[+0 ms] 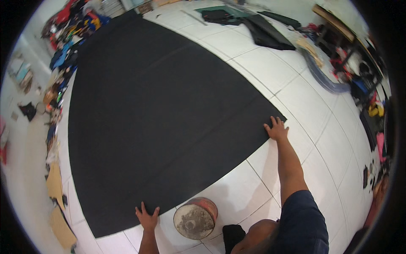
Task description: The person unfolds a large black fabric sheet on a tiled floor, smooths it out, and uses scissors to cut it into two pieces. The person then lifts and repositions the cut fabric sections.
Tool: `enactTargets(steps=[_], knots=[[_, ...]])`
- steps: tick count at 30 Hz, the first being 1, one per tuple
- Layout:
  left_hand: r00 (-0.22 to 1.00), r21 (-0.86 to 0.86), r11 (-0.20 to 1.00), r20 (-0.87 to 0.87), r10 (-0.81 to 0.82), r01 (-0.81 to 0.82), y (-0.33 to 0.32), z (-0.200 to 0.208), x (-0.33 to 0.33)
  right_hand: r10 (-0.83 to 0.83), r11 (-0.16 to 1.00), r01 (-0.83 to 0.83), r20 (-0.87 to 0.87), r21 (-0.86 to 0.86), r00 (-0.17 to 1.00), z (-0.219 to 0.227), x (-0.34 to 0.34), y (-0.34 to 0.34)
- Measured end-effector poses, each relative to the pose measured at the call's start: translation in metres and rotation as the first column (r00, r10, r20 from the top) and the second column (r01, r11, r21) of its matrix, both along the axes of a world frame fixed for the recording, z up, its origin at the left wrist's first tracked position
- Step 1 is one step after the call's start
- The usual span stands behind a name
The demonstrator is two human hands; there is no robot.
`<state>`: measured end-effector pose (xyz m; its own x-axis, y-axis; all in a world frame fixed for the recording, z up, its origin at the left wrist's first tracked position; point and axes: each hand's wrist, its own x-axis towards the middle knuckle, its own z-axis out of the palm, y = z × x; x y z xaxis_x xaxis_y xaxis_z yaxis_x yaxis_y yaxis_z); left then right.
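Note:
A large sheet of black fabric (160, 114) lies spread over the white tiled floor, with faint creases running across it. My left hand (147, 217) rests on its near edge, fingers spread apart. Far to the right, my right hand (277, 128) lies with spread fingers on the same edge, close to the sheet's right corner. Neither hand grasps anything. Between my arms, just off the near edge, stands a round reddish can or weight (196, 218) with a grey, rough top.
Heaped coloured cloth (69, 36) lines the left wall, with tan pieces (55, 182) nearer me. Dark folded material (268, 31) lies at the far right beside a clear plastic strip (325, 78). A wooden-topped table (334, 21) stands above clutter. White tiles (304, 106) border the sheet.

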<state>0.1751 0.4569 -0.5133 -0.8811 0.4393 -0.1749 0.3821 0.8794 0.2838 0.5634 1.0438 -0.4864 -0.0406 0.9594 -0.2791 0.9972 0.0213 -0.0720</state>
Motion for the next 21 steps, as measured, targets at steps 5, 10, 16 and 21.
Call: enactTargets(steps=[5,10,16,21], knots=[[0.993,-0.082,0.996,0.102,0.052,-0.043,0.03,0.023,0.007,-0.091,0.995,0.092,0.034,-0.04,0.995,0.009,-0.005,0.008],[0.997,-0.086,0.996,0.078,-0.011,0.018,0.013,0.022,0.01,0.402,0.856,-0.359,-0.042,0.371,0.915,-0.011,-0.028,-0.066],[0.999,-0.066,0.997,0.014,-0.049,0.05,-0.003,0.001,0.018,0.653,0.743,-0.605,-0.11,0.288,0.749,-0.039,-0.042,-0.203],[0.998,0.14,0.989,0.011,-0.055,0.053,-0.031,-0.003,0.009,0.653,0.742,-0.627,-0.045,0.238,0.756,-0.033,-0.049,-0.199]])
